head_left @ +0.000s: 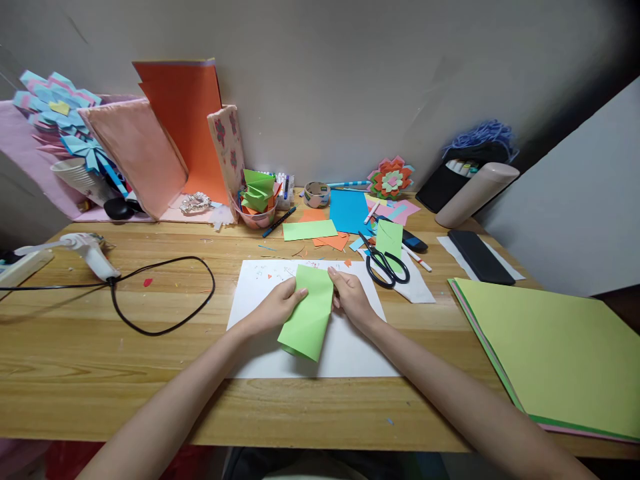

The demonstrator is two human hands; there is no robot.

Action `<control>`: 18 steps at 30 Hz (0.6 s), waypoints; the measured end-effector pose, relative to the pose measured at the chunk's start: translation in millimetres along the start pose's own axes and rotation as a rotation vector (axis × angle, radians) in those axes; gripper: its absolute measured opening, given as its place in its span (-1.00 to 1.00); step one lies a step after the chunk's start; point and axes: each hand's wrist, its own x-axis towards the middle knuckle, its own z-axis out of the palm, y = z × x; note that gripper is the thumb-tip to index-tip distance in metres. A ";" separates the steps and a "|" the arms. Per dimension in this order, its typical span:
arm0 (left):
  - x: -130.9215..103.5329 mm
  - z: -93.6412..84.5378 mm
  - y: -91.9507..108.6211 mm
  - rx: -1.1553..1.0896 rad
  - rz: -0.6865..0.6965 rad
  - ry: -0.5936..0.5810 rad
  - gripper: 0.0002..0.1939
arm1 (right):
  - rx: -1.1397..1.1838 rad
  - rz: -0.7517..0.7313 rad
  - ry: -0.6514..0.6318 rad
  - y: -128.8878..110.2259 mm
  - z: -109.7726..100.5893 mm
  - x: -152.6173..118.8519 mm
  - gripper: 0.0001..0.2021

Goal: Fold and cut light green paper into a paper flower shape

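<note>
A folded light green paper [309, 317] is held between my two hands, over a white sheet [350, 353] on the wooden table. My left hand [278, 303] pinches its left edge, thumb on top and the other fingers partly hidden behind it. At the upper right edge, my right hand [351, 297] grips the paper with its fingertips. The paper is tilted, its lower end curling open toward me. Small colored scraps lie near the top of the white sheet.
Black-handled scissors [387, 267] lie right of my hands, near a blue paper [349, 211] and green strip [310, 230]. A black cable [163, 330] loops at left. Stacked colored sheets [555, 353] are at right. A basket [257, 219] stands behind.
</note>
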 end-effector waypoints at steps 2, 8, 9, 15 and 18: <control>-0.4 -0.9 0.0 -0.006 -0.001 -0.008 -0.58 | -0.002 0.009 -0.019 0.8 -1.4 0.9 -0.50; -1.3 -1.4 0.7 0.004 -0.023 -0.005 -0.58 | -0.105 -0.039 -0.032 1.3 -6.4 2.1 -0.45; -1.2 -1.6 0.4 0.007 -0.015 -0.001 -0.58 | -0.077 -0.015 -0.047 0.4 -6.9 2.5 -0.46; 0.2 -2.8 -4.0 0.027 0.026 0.124 -0.65 | 0.021 0.145 -0.325 -4.5 -7.5 0.7 -0.51; 0.2 -0.9 -5.3 0.038 0.035 0.146 -0.68 | -0.047 0.112 -0.303 -1.5 -5.2 -2.9 -0.53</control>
